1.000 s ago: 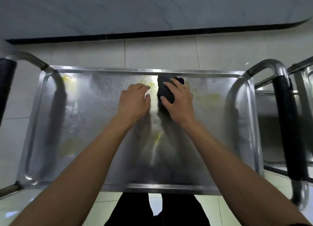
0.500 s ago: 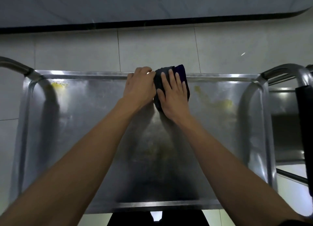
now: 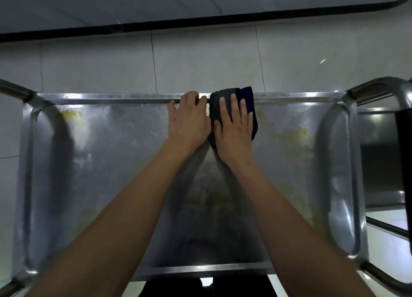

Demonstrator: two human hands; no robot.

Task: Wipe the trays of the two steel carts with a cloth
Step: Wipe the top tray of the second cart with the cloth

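My right hand lies flat with straight fingers on the dark cloth, pressing it against the far rim of the steel tray. My left hand sits just beside it, fingers curled over that same rim. Yellowish smears show right of the cloth; a second cart's tray stands at the right.

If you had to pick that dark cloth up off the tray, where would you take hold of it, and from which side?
I would probably take the dark cloth by its far end, coming from above. That end lies draped over the tray's far rim, so its bunched folds stand clear of the steel and offer fingers an edge. The near part lies pressed flat under the right hand.
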